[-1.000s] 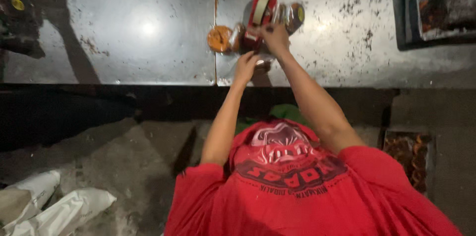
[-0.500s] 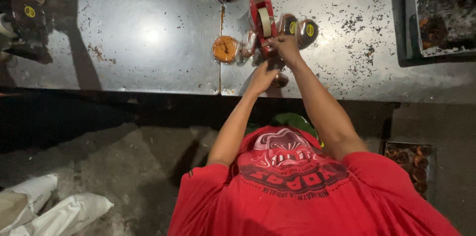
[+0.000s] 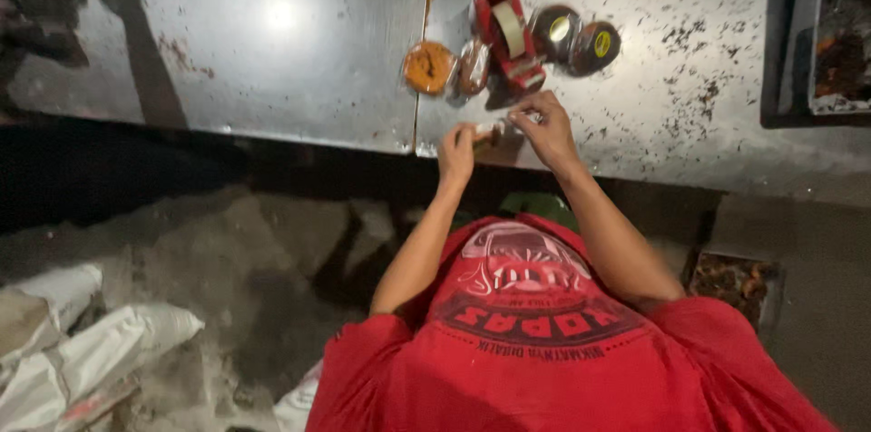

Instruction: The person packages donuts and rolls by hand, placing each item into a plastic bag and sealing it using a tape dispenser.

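Both hands pinch a small clear packet (image 3: 490, 132) at the table (image 3: 272, 51) edge: left hand (image 3: 456, 149), right hand (image 3: 542, 126). It lies sideways between them, below the red tape holder (image 3: 508, 31).

- Tape dispenser (image 3: 506, 33): red body, with a cream-beige roll of tape.
- Round pastry (image 3: 428, 67): orange-brown, in clear wrap.
- Two round tubs (image 3: 573, 37): dark, each with a yellow spot on the lid.
- Surface (image 3: 272, 51): grey metal, flecked with dark specks and rusty stains.
- Shirt (image 3: 544, 341): red, with a dark and white print.
- Sacks (image 3: 82, 350): white.
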